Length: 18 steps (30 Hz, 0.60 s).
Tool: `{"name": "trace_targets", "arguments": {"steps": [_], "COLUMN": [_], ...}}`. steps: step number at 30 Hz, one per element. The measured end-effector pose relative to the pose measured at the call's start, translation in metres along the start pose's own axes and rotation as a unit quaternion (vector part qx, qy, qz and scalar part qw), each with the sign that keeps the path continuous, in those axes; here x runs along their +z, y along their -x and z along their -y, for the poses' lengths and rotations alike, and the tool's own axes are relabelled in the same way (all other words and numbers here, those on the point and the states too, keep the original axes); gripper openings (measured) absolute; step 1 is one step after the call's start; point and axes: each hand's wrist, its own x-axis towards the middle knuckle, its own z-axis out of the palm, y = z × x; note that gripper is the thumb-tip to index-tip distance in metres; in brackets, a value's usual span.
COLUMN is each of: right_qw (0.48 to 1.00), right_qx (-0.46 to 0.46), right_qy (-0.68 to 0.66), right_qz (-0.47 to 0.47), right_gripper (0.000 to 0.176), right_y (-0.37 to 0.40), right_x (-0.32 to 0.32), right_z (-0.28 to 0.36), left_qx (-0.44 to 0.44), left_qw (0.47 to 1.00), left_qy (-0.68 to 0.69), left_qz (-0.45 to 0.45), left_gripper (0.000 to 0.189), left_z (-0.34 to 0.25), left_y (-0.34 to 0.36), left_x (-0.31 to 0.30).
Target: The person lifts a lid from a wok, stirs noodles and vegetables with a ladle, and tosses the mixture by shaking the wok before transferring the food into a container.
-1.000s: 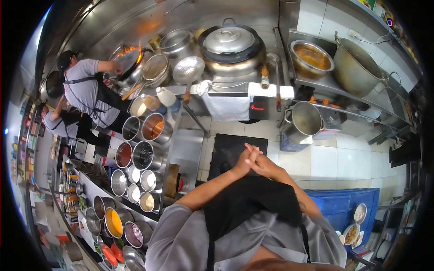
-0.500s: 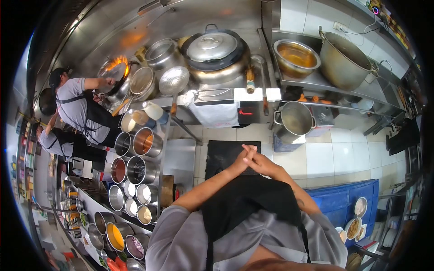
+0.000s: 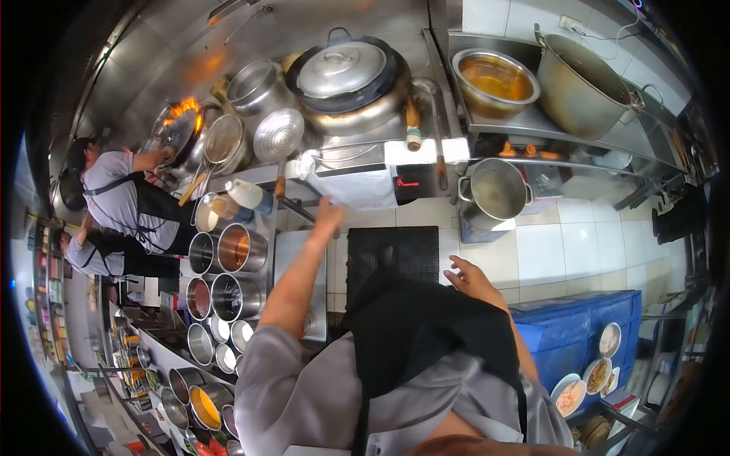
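Unclasped since a moment ago: left hand (image 3: 328, 213) now stretched far forward on a straight arm, right hand (image 3: 471, 277) drawn back near the black apron (image 3: 426, 334). Left fingers bent, just beneath the white cloth (image 3: 357, 188) draped over the stove front; impossible to tell whether gripping anything. Right fingers spread and loose, grasping nothing, above the black ribbed mat (image 3: 391, 254) on pale floor tiles (image 3: 563, 251). Red marking on the dark panel (image 3: 407, 182) beside the cloth, too blurred to read. Nearby, all dull steel: round perforated skimmer (image 3: 278, 135), domed lid (image 3: 341, 67) on a wide wok (image 3: 365, 110), deep pot (image 3: 496, 190) standing on the floor.
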Motion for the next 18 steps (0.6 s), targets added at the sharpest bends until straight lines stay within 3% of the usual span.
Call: {"name": "trace_targets", "arguments": {"steps": [4, 6, 7, 8, 11, 15, 18], "right_qw": [0.997, 0.994, 0.993, 0.991, 0.985, 0.987, 0.977], "right_qx": [0.064, 0.095, 0.107, 0.119, 0.149, 0.105, 0.052], "right_qy": [0.031, 0.05, 0.057, 0.063, 0.08, 0.124, 0.202], "right_qz": [-0.009, 0.0, 0.0, 0.0, 0.017, 0.013, 0.043], "right_gripper": [0.051, 0.051, 0.051, 0.051, 0.05, 0.048, 0.046], "right_y": [-0.007, -0.018, -0.024, -0.03, -0.063, -0.119, -0.173], "right_x": [-0.002, -0.003, -0.003, -0.005, -0.004, 0.006, 0.006], "right_z": [-0.017, -0.027, -0.022, -0.016, -0.004, 0.01, 0.047], "left_qx": [0.045, 0.148, 0.2, 0.147, 0.059, 0.055, 0.023], "left_qw": [0.992, 0.959, 0.931, 0.947, 0.928, 0.889, 0.891], "left_qy": [-0.07, -0.187, -0.243, -0.244, -0.346, -0.447, -0.453], "left_qz": [-0.092, -0.153, -0.184, -0.15, -0.127, -0.083, -0.031], "left_gripper": [0.071, 0.071, 0.072, 0.073, 0.077, 0.088, 0.096], "left_z": [-0.061, -0.021, -0.028, -0.032, -0.038, -0.039, -0.021], "left_y": [-0.036, -0.103, -0.117, -0.126, -0.16, -0.192, -0.226], "left_x": [-0.03, -0.046, -0.049, -0.055, -0.07, -0.08, -0.088]}}
